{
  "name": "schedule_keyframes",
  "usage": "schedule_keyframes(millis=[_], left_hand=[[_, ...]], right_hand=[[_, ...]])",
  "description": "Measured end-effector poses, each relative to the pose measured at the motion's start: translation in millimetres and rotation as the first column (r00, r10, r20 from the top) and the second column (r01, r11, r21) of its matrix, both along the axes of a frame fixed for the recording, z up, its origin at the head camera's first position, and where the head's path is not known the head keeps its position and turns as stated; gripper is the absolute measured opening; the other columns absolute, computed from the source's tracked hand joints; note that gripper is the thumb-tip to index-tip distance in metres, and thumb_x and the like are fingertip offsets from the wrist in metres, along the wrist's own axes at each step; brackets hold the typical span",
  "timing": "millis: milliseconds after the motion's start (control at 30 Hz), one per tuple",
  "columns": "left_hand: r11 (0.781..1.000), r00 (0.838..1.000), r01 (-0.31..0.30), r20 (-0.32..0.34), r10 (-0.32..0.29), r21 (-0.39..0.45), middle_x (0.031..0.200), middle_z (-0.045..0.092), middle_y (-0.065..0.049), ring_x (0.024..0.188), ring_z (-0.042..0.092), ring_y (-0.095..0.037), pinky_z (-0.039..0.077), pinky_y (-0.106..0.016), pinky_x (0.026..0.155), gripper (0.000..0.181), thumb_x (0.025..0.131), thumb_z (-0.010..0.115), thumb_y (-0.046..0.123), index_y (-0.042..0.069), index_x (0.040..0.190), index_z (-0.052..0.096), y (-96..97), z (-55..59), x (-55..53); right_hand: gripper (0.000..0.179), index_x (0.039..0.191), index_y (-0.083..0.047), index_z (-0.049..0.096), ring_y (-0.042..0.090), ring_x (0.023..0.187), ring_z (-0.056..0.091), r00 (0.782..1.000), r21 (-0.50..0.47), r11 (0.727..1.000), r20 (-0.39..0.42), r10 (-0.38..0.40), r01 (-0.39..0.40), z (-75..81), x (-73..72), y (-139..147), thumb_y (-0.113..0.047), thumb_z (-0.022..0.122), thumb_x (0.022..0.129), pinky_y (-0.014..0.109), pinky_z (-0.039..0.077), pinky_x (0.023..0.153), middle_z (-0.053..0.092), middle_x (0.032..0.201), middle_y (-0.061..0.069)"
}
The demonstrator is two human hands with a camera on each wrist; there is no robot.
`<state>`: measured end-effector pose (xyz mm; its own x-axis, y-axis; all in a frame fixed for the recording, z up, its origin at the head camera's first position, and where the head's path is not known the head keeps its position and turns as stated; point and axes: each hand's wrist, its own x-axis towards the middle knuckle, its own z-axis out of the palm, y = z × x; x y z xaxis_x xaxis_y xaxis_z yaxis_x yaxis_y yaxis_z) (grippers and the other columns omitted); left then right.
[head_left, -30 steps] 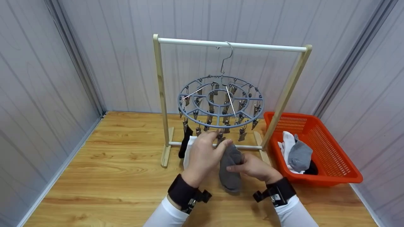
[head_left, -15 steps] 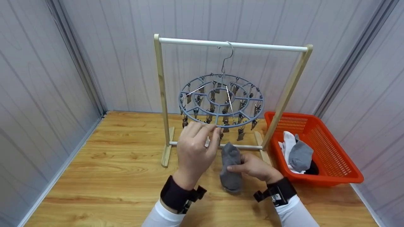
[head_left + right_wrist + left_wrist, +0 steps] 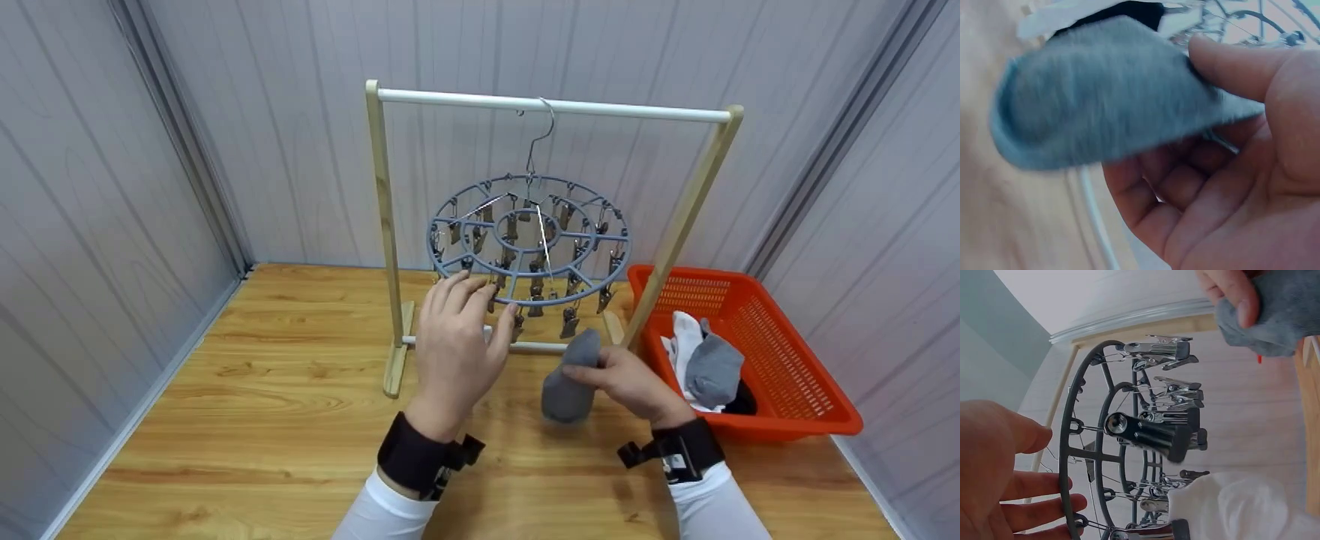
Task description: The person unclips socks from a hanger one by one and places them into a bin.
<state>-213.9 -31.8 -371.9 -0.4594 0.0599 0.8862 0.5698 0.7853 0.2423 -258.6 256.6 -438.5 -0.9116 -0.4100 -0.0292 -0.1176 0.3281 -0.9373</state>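
Note:
My left hand (image 3: 459,345) is raised at the front of a round blue-grey clip hanger (image 3: 555,301). In the left wrist view its fingers, loosely bent, reach behind the hanger's rim, and a dark metal clip (image 3: 1145,435) dangles just beyond. My right hand (image 3: 634,382) pinches a grey sock (image 3: 568,395) between thumb and fingers, below and right of the hanger, apart from the clips. A white sock (image 3: 1241,506) hangs from a clip near the left hand, mostly hidden by that hand in the head view. Something black (image 3: 1140,14), likely a sock, shows behind the grey sock.
A wooden stand with a white top bar (image 3: 630,111) carries the hanger by its hook. To the right sits an orange basket (image 3: 806,345) with white, grey and black socks (image 3: 712,367). Panel walls (image 3: 300,135) enclose the wooden tabletop (image 3: 300,390).
My left hand has moved off the grey sock's top to the hanger's rim, its fingers spreading. The right hand has carried the grey sock right and slightly up, away from the clips. The hanger has turned slightly.

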Motion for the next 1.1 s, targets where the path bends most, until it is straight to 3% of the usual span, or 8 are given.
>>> schedule_keyframes(millis=[333, 467, 567, 667, 833, 900, 1000, 1100], left_hand=[[1.0, 1.0, 0.024, -0.001, -0.024, -0.005, 0.123, 0.077, -0.018, 0.129, 0.067, -0.041, 0.047, -0.06, 0.12, 0.028, 0.101, 0.083, 0.024, 0.0, 0.116, 0.081, 2.2, 0.4, -1.7], [1.0, 1.0, 0.031, 0.004, -0.031, -0.005, 0.124, 0.077, -0.017, 0.13, 0.067, -0.04, 0.047, -0.06, 0.12, 0.028, 0.1, 0.083, 0.023, 0.0, 0.116, 0.082, 1.3, -0.4, -1.2], [0.999, 0.999, 0.032, 0.009, -0.032, -0.009, 0.125, 0.077, -0.017, 0.131, 0.067, -0.04, 0.046, -0.061, 0.121, 0.028, 0.101, 0.082, 0.023, 0.001, 0.117, 0.082, 0.3, -0.3, -0.4], [0.999, 0.999, 0.031, 0.01, -0.031, -0.012, 0.125, 0.077, -0.017, 0.131, 0.067, -0.04, 0.046, -0.061, 0.121, 0.028, 0.101, 0.083, 0.024, 0.001, 0.117, 0.082, 0.0, -0.5, 0.4], [0.999, 0.999, 0.031, 0.013, -0.031, -0.017, 0.125, 0.077, -0.017, 0.131, 0.067, -0.04, 0.046, -0.062, 0.121, 0.028, 0.101, 0.084, 0.024, 0.001, 0.117, 0.082, -0.3, -0.4, 1.1], [0.999, 0.999, 0.031, 0.014, -0.03, -0.019, 0.126, 0.077, -0.016, 0.131, 0.067, -0.039, 0.046, -0.061, 0.121, 0.027, 0.101, 0.083, 0.024, 0.001, 0.117, 0.082, -0.2, -0.5, 1.5], [0.999, 0.999, 0.03, 0.011, -0.03, -0.019, 0.126, 0.077, -0.016, 0.131, 0.067, -0.038, 0.046, -0.059, 0.121, 0.027, 0.102, 0.082, 0.023, 0.001, 0.117, 0.082, -0.3, -1.2, 1.6], [0.999, 0.999, 0.036, 0.006, -0.036, -0.016, 0.125, 0.077, -0.016, 0.13, 0.067, -0.038, 0.046, -0.059, 0.121, 0.026, 0.102, 0.082, 0.022, 0.001, 0.117, 0.082, -0.1, -2.2, 1.2]], right_hand=[[0.042, 0.132, 0.003, 0.072, 0.018, 0.114, 0.068, 0.939, -0.124, 0.934, -0.035, -0.342, 0.335, 30.4, 5.9, 50.3, -0.032, 0.076, 0.108, 0.034, 0.056, 0.1, 0.074, 0.125, 0.009], [0.05, 0.141, 0.001, 0.063, 0.009, 0.084, 0.069, 0.888, -0.186, 0.871, 0.011, -0.46, 0.454, 38.0, 11.3, 69.8, -0.037, 0.075, 0.109, 0.026, 0.06, 0.073, 0.077, 0.114, 0.003], [0.044, 0.136, 0.0, 0.061, 0.01, 0.078, 0.07, 0.82, -0.259, 0.79, 0.012, -0.573, 0.556, 41.3, 11.4, 78.5, -0.031, 0.076, 0.109, 0.026, 0.061, 0.067, 0.077, 0.105, -0.001], [0.037, 0.134, -0.001, 0.06, 0.01, 0.103, 0.069, 0.74, -0.308, 0.707, -0.011, -0.672, 0.637, 43.3, 9.0, 84.0, -0.022, 0.076, 0.108, 0.024, 0.059, 0.088, 0.069, 0.115, -0.003], [0.036, 0.137, -0.005, 0.06, 0.013, 0.113, 0.058, 0.583, -0.19, 0.598, -0.132, -0.801, 0.779, 43.9, 8.6, 94.6, -0.023, 0.072, 0.109, 0.027, 0.049, 0.094, 0.061, 0.127, 0.003], [0.033, 0.134, -0.004, 0.061, 0.014, 0.111, 0.057, 0.541, -0.151, 0.568, -0.189, -0.82, 0.809, 43.4, 9.7, 99.6, -0.025, 0.071, 0.109, 0.029, 0.047, 0.092, 0.062, 0.125, 0.005], [0.029, 0.127, -0.004, 0.062, 0.014, 0.103, 0.057, 0.536, -0.105, 0.568, -0.228, -0.813, 0.816, 41.9, 11.5, 105.7, -0.027, 0.069, 0.111, 0.029, 0.048, 0.087, 0.063, 0.117, 0.004], [0.032, 0.134, -0.004, 0.063, 0.016, 0.105, 0.06, 0.584, -0.057, 0.61, -0.228, -0.779, 0.791, 39.7, 11.7, 109.3, -0.027, 0.066, 0.112, 0.028, 0.051, 0.085, 0.066, 0.121, 0.007]])
